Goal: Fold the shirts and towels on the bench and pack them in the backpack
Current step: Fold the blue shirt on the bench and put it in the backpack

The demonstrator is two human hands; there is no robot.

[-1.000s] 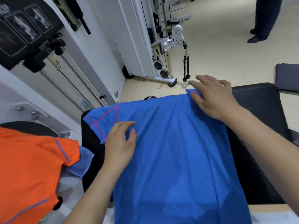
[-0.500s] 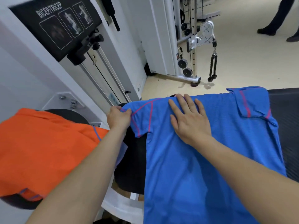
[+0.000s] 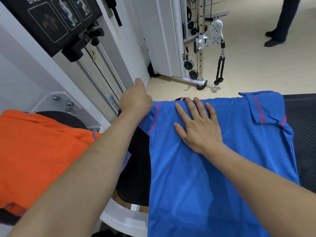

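A blue shirt [image 3: 213, 168] with pink seams lies spread over the black bench [image 3: 304, 127]; its right sleeve is folded inward near the far right corner. My right hand [image 3: 198, 127] lies flat, fingers spread, pressing the shirt near its far edge. My left hand [image 3: 136, 101] grips the left sleeve's edge at the bench's far left corner, fingers curled and hidden behind the knuckles. An orange shirt [image 3: 42, 151] lies on a black pad to the left. No backpack is in view.
A white gym machine with guide rods [image 3: 102, 69] stands close behind the left hand. A cable pulley station with a rope handle [image 3: 219, 69] is on the floor beyond the bench. A person's legs [image 3: 280, 23] stand far right.
My left hand shifted from the shirt's middle to the left sleeve edge and grips it. My right hand left the far right corner and now presses flat near the left shoulder.
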